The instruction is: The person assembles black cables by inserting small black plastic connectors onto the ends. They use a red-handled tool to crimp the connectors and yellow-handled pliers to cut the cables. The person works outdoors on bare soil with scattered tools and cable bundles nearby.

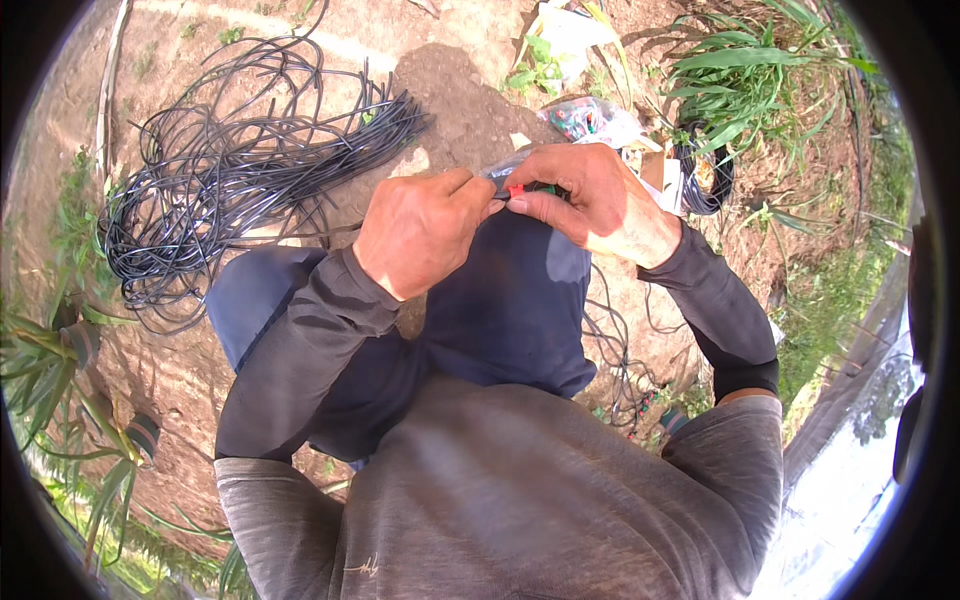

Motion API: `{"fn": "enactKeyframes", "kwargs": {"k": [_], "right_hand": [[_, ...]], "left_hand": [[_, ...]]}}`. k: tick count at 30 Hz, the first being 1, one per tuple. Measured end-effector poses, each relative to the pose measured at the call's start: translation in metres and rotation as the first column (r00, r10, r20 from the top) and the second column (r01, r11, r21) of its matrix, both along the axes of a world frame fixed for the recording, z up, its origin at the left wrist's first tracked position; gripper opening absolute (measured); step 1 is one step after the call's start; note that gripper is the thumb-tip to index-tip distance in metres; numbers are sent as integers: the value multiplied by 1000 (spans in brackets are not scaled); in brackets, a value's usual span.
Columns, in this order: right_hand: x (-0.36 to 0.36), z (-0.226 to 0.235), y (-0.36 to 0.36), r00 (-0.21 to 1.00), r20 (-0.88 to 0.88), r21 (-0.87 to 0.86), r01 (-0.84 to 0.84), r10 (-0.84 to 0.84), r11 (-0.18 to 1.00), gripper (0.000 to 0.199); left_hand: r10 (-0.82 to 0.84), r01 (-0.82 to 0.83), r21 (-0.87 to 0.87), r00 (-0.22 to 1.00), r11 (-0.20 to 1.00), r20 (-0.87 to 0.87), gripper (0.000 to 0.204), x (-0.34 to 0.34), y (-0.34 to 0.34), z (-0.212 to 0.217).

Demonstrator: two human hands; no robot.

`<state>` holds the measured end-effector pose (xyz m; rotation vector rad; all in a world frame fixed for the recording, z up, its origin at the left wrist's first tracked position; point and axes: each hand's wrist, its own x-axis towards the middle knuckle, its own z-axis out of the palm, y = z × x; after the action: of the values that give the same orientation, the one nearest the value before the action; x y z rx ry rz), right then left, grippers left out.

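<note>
While hands (500, 215) pinch small red fitting (516, 189)

A person seen from above wears a grey long-sleeved top (520, 490) of soft, lightly heathered cloth, with a small dark stitched mark low on the front. Darker charcoal sleeves (310, 350) cover both forearms down to the wrists, creased at the elbows. Dark navy trousers (510, 300) cover the knees.
</note>
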<state>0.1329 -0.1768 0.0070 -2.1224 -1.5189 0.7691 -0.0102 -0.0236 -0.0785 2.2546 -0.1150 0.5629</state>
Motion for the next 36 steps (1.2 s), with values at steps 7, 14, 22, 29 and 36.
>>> {"fn": "enactKeyframes", "kwargs": {"k": [7, 14, 22, 29, 36], "right_hand": [[-5, -1, -1, 976, 175, 104, -148, 128, 983, 15], [-5, 4, -1, 949, 238, 155, -246, 205, 957, 21], [-6, 7, 6, 893, 360, 168, -348, 271, 922, 25], [1, 11, 16, 900, 394, 149, -264, 187, 953, 52], [-10, -12, 3, 778, -492, 218, 545, -392, 809, 62]], "left_hand": [[-87, 76, -192, 995, 978, -48, 14, 2, 4, 2], [-232, 168, -407, 966, 898, -111, 14, 2, 9, 5], [-323, 129, -567, 911, 813, -255, 16, -1, 15, 9], [-155, 49, -790, 986, 611, -58, 21, 7, 6, -14], [-281, -148, -955, 934, 258, -221, 33, 22, 29, 9]]}}
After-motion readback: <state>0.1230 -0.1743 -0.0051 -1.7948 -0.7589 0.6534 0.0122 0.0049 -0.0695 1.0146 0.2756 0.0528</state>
